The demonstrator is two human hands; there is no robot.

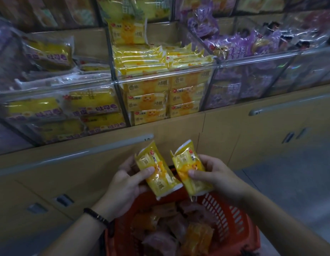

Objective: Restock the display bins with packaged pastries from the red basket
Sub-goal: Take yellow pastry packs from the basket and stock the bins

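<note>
My left hand grips a yellow pastry packet, thumb across its front. My right hand grips a second yellow pastry packet the same way. Both packets are held above the red basket, which sits low in front of me and holds several orange and purple packets. Straight ahead, the middle clear display bin is stacked with matching yellow packets nearly to its rim.
The left bin holds yellow-and-purple toast packets and the right bin holds purple packets. Below the bins runs a tan cabinet front with grey handle rails. Grey floor lies to the right.
</note>
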